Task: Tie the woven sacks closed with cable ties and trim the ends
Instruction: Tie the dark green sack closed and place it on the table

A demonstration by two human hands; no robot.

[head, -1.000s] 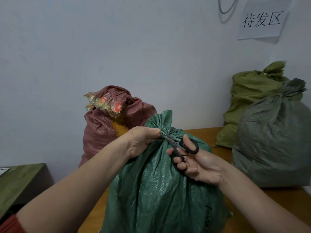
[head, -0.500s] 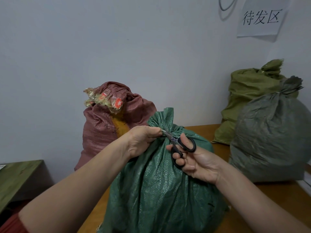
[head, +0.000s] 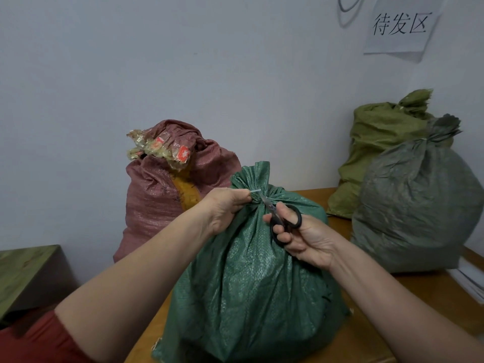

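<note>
A dark green woven sack (head: 251,279) stands on the wooden table in front of me, its neck gathered into a tuft. A thin white cable tie (head: 255,190) circles that neck, and its loose end is pinched in my left hand (head: 225,210) just left of the neck. My right hand (head: 301,237) holds black-handled scissors (head: 284,224) from the right, with the blades at the tie against the neck. Whether the blades are closed is hard to see.
A reddish sack (head: 162,195) with an open mouth and plastic wrappers sticking out stands behind on the left. An olive sack (head: 374,150) and a grey-green tied sack (head: 416,205) sit at the right. A green-topped stand (head: 23,268) is at lower left. A paper sign (head: 399,24) hangs on the wall.
My left hand has pulled slightly left, so a short stretch of the white tie end now shows. The scissors and right hand stay at the neck.
</note>
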